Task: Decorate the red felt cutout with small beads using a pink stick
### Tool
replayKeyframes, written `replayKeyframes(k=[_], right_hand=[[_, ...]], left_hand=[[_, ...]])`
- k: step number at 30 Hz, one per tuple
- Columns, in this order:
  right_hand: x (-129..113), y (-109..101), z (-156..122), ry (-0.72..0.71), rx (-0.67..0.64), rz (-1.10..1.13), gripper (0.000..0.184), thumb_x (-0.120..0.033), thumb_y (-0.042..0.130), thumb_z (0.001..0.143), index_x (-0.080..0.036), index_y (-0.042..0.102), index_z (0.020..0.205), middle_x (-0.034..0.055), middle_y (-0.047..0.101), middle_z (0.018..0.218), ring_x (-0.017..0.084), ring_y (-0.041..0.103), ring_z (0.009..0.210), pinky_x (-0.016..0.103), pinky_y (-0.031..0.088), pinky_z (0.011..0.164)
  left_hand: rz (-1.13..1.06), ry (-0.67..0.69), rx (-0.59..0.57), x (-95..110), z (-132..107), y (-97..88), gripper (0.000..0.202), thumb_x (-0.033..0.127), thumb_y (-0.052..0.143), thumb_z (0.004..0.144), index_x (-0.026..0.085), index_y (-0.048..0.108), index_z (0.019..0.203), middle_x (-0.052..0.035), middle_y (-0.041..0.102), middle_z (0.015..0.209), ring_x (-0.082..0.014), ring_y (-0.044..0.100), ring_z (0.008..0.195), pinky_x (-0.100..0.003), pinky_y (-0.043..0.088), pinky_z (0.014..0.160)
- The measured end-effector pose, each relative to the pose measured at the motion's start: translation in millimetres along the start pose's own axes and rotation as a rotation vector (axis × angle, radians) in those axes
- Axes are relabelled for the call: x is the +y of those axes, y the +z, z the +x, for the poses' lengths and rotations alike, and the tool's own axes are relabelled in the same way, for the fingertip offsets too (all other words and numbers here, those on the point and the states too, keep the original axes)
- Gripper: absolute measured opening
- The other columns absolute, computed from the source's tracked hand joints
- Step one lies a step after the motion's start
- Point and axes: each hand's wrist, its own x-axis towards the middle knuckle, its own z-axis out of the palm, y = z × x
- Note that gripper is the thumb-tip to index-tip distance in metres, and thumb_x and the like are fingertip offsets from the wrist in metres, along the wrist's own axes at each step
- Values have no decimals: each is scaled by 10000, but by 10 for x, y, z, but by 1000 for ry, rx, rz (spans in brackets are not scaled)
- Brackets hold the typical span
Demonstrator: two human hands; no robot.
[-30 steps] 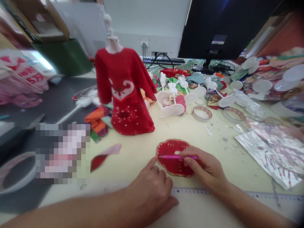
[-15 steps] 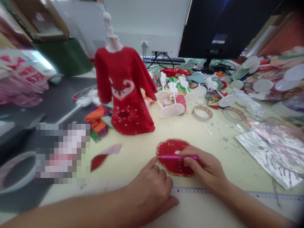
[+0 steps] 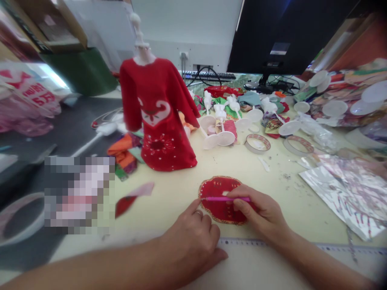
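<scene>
A red, rounded cloth piece [image 3: 219,211] with a patterned gold border and small pale dots lies flat on the table. My right hand [image 3: 256,209] rests over its right side and pinches a slim pink pen-like tool [image 3: 217,199]. The tool lies nearly level, its tip at the cloth's left border. Close to that tip, my left hand [image 3: 196,237] presses its stretched index finger on the cloth's left edge; its other fingers are loosely curled with nothing seen in them. A ring is on the left hand. The far right of the cloth is hidden by the right hand.
A small dress form in a red dress [image 3: 160,121] stands behind. White small stands [image 3: 222,125] and fabric lie further back, by tape rolls [image 3: 258,144]. A ruler [image 3: 242,242] crosses the front; a silvery sheet [image 3: 350,193] lies right. A monitor [image 3: 284,36] stands behind.
Almost nothing differs. Both hands, the pink tool and the cloth hold their places, with only a very slight shift of the view.
</scene>
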Motion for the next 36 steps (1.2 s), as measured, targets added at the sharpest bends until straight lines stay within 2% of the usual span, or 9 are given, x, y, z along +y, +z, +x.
replayKeyframes(k=[7, 14, 21, 30, 36], right_hand=[[-4, 4, 5, 11, -3, 5, 160, -247, 478, 893, -221, 628, 942, 21, 663, 797, 137, 628, 704, 243, 512, 638], [-5, 3, -2, 0, 4, 3, 146, -234, 482, 893, -221, 621, 933, 14, 659, 786, 130, 625, 691, 239, 509, 631], [14, 1, -5, 15, 67, 6, 142, -239, 492, 884, -213, 624, 929, 27, 668, 783, 147, 639, 708, 255, 523, 613], [12, -13, -19, 16, 79, 13, 142, -218, 498, 877, -221, 627, 935, 15, 665, 797, 133, 630, 678, 242, 511, 613], [17, -25, -34, 68, 76, 22, 146, -222, 493, 886, -236, 628, 941, 4, 652, 768, 127, 611, 664, 239, 486, 612]], left_hand=[[5, 15, -3, -2, -1, 9, 359, 471, 553, 812, 161, 563, 631, -14, 573, 536, -160, 540, 531, -445, 396, 954], [-18, 3, -16, -24, 9, -3, 334, 463, 608, 766, 158, 578, 632, -22, 585, 547, -164, 545, 534, -431, 422, 934], [-18, -7, -35, -16, 2, -4, 340, 471, 599, 774, 157, 575, 646, -23, 587, 553, -167, 550, 540, -436, 431, 918], [1, 0, 3, -13, 1, 11, 338, 476, 624, 749, 163, 576, 633, -18, 581, 540, -170, 543, 529, -439, 439, 914], [-1, 27, 29, -17, 3, 17, 346, 468, 594, 778, 165, 556, 615, -12, 568, 528, -160, 533, 516, -424, 441, 916]])
